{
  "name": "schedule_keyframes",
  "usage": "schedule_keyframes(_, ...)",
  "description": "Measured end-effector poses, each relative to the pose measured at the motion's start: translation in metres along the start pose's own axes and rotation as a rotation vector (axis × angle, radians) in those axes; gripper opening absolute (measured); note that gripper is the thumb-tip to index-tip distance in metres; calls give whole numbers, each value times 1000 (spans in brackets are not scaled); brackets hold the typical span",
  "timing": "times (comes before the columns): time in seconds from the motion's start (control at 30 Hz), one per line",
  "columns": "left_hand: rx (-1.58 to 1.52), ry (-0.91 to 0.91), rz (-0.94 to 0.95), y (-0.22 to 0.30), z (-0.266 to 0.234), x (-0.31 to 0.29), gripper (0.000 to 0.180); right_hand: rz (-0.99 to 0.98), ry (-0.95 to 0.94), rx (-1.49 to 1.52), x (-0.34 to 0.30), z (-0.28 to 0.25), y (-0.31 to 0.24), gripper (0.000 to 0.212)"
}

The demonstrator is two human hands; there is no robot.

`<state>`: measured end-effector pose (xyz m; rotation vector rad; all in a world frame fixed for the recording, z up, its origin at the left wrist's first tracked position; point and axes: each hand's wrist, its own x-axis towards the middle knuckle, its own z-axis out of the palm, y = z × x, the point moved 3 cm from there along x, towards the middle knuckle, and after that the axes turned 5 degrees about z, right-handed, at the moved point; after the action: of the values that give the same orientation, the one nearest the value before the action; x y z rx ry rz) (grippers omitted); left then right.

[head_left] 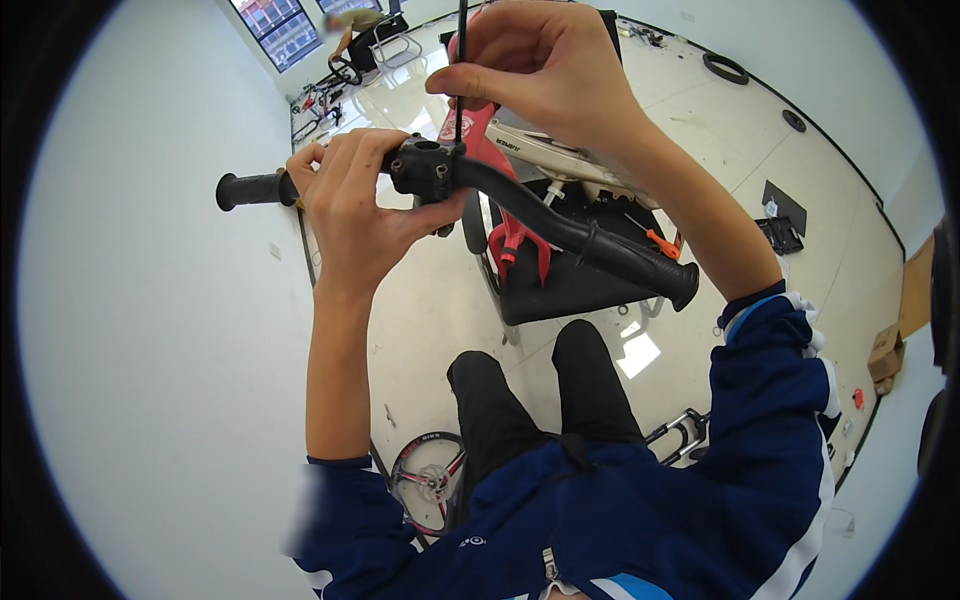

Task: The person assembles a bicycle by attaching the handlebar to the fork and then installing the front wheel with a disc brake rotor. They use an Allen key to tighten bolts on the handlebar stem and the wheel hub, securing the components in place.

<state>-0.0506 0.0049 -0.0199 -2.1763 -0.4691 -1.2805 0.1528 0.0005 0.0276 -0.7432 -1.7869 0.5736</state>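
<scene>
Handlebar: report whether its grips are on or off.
On: the left grip and right grip each cover an end of the handlebar.

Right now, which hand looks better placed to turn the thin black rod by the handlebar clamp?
Probably the right hand: it pinches the upright thin black rod, while the left hand holds the handlebar beside the clamp and seems better used for steadying.
</scene>
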Motion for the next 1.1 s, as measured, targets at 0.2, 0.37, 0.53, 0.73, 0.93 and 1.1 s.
schedule_keyframes(0.2, -9, -3, -38, -1, -3, 1, 53, 37, -74, 177, 6, -20, 2, 19)
schedule_keyframes(0.37, -1, -16, -58, -1, -5, 2, 54, 62, -309, -375, -7, -17, 34, 24)
schedule_keyframes(0.53, 0, -7, -58, 0, -2, 1, 56, -15, -288, -341, -11, -12, 33, 28)
schedule_keyframes(0.73, 2, -25, -61, -2, -4, -1, 56, -148, -316, -430, -2, -2, 13, 22)
schedule_keyframes(0.93, -17, -13, -49, -2, -2, -1, 55, -285, -321, -552, 1, 2, 8, 18)
schedule_keyframes(1.1, -17, 3, -43, -1, -2, 0, 53, -432, -278, -637, -1, 2, 9, 17)
